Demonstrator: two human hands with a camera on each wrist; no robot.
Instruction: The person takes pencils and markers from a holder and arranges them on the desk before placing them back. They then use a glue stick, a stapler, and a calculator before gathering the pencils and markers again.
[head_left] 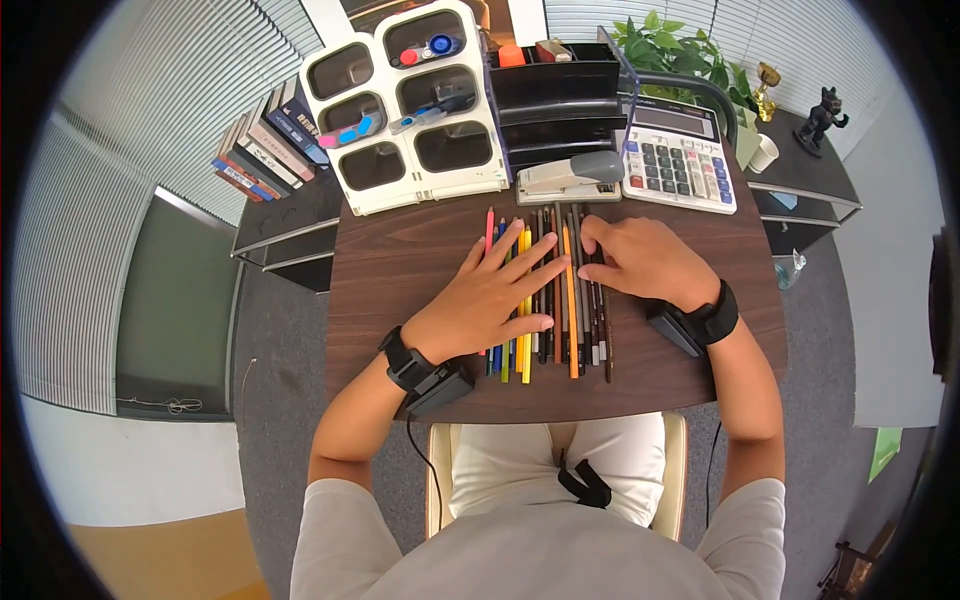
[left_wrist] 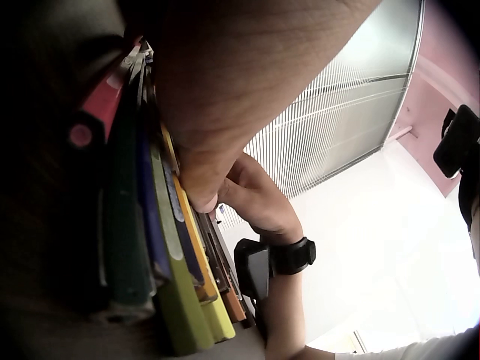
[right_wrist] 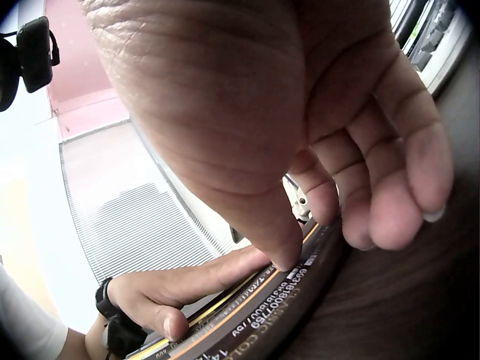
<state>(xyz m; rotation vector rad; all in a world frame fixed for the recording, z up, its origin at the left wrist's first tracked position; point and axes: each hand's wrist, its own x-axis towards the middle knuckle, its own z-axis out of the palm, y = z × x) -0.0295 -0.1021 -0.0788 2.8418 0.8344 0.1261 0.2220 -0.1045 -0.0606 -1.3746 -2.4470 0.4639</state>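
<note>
Colored pencils lie side by side in a row on the brown table (head_left: 380,270), among them a yellow pencil (head_left: 527,350), an orange pencil (head_left: 573,340) and several dark ones. My left hand (head_left: 487,297) lies spread across the left and middle pencils, fingers straight, covering parts of them. At the row's right side, my right hand (head_left: 650,262) has its fingers bent, with thumb and index fingertips at the dark pencils. In the right wrist view the thumb of my right hand (right_wrist: 300,135) touches the pencils (right_wrist: 262,307); no pencil is seen lifted.
Behind the pencils stand a white organizer (head_left: 412,190) with pens, a stapler (head_left: 570,178), a black tray (head_left: 560,90) and a calculator (head_left: 680,160). Books (head_left: 265,145) are at the left, and a plant (head_left: 680,55) is at the back right.
</note>
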